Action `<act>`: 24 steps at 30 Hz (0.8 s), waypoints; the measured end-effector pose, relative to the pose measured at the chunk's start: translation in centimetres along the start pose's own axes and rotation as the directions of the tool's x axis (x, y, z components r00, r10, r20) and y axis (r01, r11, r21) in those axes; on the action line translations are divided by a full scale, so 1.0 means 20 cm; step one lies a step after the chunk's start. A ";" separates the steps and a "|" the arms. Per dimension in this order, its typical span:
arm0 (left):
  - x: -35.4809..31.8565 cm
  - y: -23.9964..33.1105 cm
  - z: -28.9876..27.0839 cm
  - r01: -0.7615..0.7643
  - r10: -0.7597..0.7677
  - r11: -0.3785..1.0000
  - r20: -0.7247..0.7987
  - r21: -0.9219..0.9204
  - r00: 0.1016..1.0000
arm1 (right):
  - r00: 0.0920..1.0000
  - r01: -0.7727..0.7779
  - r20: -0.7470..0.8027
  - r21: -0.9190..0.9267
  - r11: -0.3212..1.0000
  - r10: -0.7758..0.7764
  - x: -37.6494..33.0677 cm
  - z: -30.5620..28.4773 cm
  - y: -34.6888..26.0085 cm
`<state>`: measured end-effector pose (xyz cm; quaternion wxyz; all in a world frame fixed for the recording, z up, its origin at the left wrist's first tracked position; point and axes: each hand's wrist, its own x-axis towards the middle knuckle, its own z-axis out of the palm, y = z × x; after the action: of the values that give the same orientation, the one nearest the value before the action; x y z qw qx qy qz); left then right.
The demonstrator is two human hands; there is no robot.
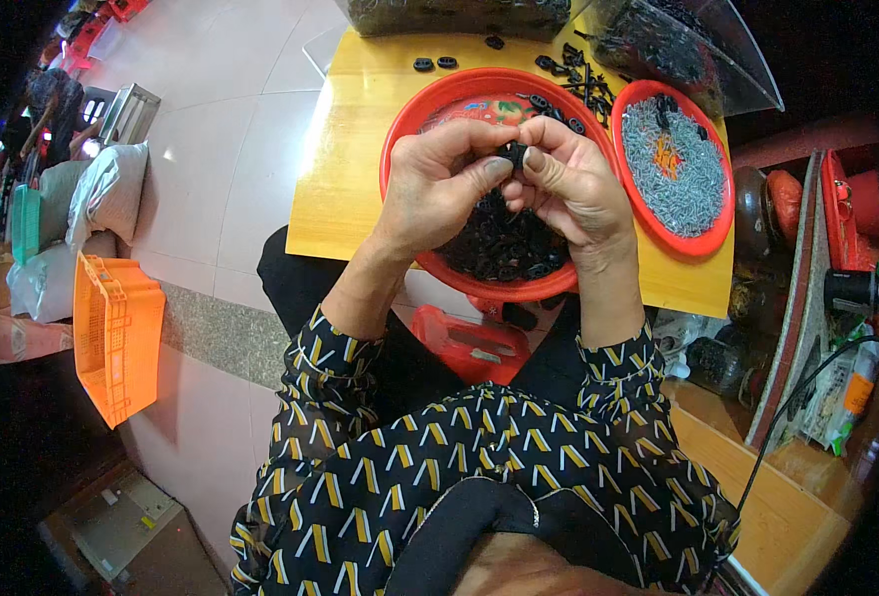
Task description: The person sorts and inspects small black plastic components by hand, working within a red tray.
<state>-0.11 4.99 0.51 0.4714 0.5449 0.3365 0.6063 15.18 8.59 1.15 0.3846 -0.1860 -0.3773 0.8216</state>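
Observation:
Above a red basin (399, 129), both my hands meet with fingers pinched around a small black plastic part (512, 152). My left hand (437, 184) grips it from the left, thumb and forefinger closed. From the other side my right hand (583, 189) pinches it between thumb and fingers. Fingertips cover much of the part, so its exact kind is hidden. Beneath the hands, the basin holds a heap of small black parts (509, 243). To the right, a red tray (725, 214) carries many small silvery metal pieces (683, 184), possibly screws, with some orange bits among them.
A yellow table (330, 189) bears the basin and tray, with loose black parts (588, 89) behind them. A clear bin (747, 60) stands at the far right. An orange crate (111, 338) and white sacks (106, 194) are on the left floor. A red stool (479, 343) shows below.

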 end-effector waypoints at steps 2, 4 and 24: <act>0.00 -0.01 0.01 -0.027 0.027 0.999 -0.008 0.046 1.000 | 1.000 -0.021 0.007 0.013 1.000 0.021 0.00 -0.01 0.00; 0.00 0.00 0.02 -0.037 0.038 0.997 -0.017 0.060 0.999 | 1.000 -0.022 0.012 0.027 0.999 0.022 0.00 -0.01 -0.01; 0.02 -0.02 -0.02 0.070 -0.076 0.989 -0.041 -0.132 0.996 | 0.998 -0.009 -0.057 -0.136 0.991 0.001 -0.03 -0.01 -0.04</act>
<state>-0.36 5.54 0.31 0.5201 0.4862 0.3267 0.6216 16.11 8.52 1.73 0.3794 -0.2359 -0.4212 0.7893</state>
